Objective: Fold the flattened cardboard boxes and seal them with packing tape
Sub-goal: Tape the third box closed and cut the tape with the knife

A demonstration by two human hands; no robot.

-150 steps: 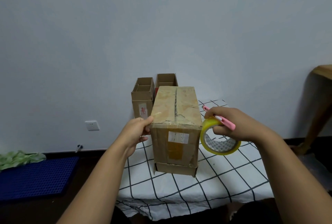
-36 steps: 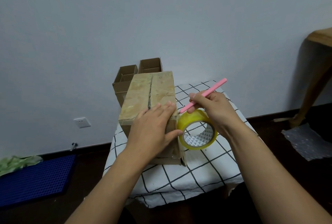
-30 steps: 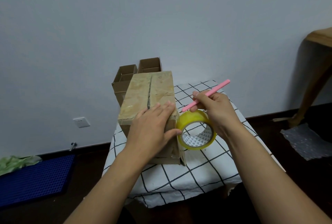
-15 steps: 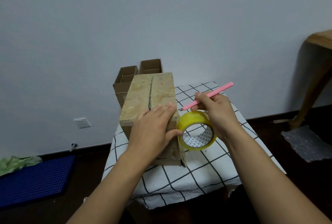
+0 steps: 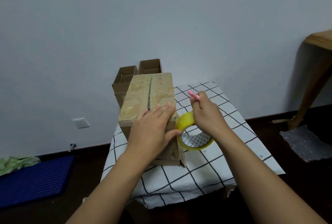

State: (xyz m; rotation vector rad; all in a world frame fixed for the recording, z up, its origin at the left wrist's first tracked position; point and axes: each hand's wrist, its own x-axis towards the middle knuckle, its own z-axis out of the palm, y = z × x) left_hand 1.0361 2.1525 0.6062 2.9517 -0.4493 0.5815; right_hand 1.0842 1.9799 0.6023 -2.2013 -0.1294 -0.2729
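Box: our box (image 5: 149,98) stood at the desk's (image 5: 224,162) left edge; stiff, light.
Left hand (image 5: 152,130): pressed flat on top.
Right hand (image 5: 206,116): gripped tape roll (image 5: 186,125) and pink cutter (image 5: 193,95).

Left hand (image 5: 152,130) flat, fingers extended – pressing down; right hand (image 5: 206,114) curled, gripping – both forearms extended forward.

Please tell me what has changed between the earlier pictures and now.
The left hand moved from the closed box's side onto its top. The right hand swung the pink tool back into its fist. It still holds the tape roll beside the box.
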